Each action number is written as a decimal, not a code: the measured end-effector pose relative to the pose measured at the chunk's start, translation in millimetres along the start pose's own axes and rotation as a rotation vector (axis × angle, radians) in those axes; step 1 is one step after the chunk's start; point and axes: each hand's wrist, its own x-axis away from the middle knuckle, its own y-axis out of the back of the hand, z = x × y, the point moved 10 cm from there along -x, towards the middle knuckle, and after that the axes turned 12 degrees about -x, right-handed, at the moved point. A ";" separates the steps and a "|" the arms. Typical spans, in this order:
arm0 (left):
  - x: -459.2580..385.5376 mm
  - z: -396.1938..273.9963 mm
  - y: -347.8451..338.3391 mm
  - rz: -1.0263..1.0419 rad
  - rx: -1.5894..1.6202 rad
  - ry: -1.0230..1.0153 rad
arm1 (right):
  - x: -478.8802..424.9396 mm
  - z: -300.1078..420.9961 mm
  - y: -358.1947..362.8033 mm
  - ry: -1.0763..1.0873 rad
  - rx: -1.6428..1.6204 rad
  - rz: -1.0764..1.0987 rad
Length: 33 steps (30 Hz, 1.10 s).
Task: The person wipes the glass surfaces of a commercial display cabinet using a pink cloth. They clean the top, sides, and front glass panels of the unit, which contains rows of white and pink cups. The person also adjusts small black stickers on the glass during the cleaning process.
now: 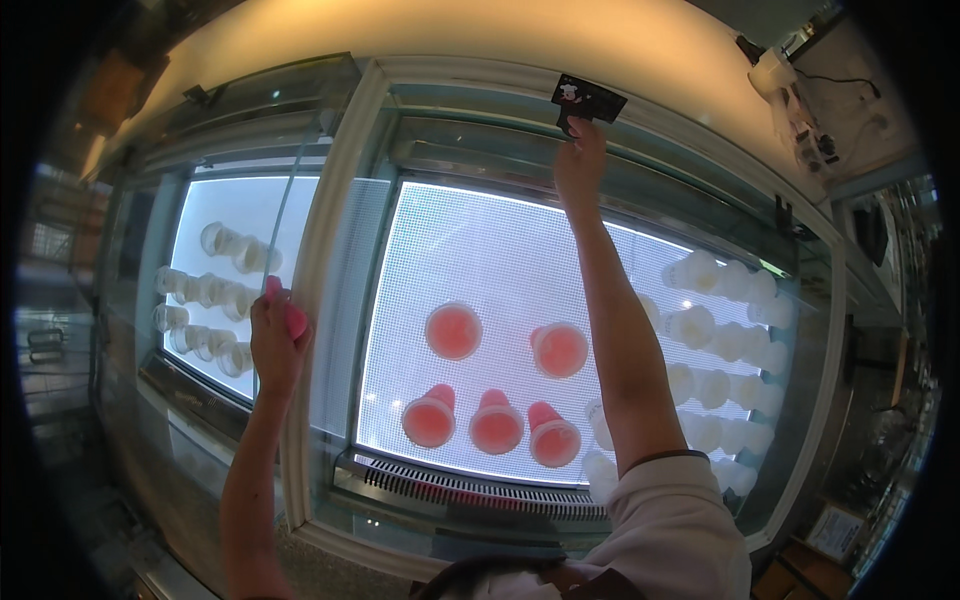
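Note:
My left hand [276, 345] grips a soft pink object [293, 319], perhaps a cloth or sponge, at the edge of a glass panel [289, 202]. Stretched to the far side, my right hand [581, 165] has its fingers closed on the lower part of a small black sign [589, 99], which bears a picture. This sign lies against the pale frame [480, 71] of a lit display case. Below my right arm, several cups of pink contents [453, 331] stand on the bright white shelf [465, 255].
Rows of whitish lidded cups [690, 328] fill the shelf's right side, partly behind my right arm. More pale cups [217, 292] stand in the left compartment, past a pale upright post [334, 210]. A slotted vent grille [480, 487] runs along the near edge.

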 end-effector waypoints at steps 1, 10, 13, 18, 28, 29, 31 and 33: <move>-1.0 -1.0 0.4 0.004 0.005 -0.002 | -1.3 -0.9 -0.4 -0.005 -0.011 0.018; -0.6 3.7 -3.8 0.039 0.037 0.015 | -4.7 -4.8 -12.4 -0.071 -0.094 0.117; 0.0 1.3 0.1 0.001 -0.008 -0.016 | -4.7 0.1 -24.5 -0.078 -0.159 0.171; -2.0 2.1 -4.9 0.019 -0.027 -0.011 | -6.4 9.6 -62.7 -0.016 -0.281 0.200; -2.9 -0.7 -3.1 0.033 -0.020 -0.012 | -2.4 22.2 -128.9 -0.001 -0.174 0.330; -2.7 -0.6 -3.0 0.030 -0.020 -0.010 | -0.7 22.3 -128.5 -0.011 -0.174 0.332; -2.0 -0.2 -2.8 0.022 -0.019 -0.005 | 2.3 21.1 -127.8 -0.037 -0.181 0.329; -1.6 0.3 -2.6 0.015 -0.028 -0.007 | 4.2 20.6 -125.6 -0.071 -0.197 0.318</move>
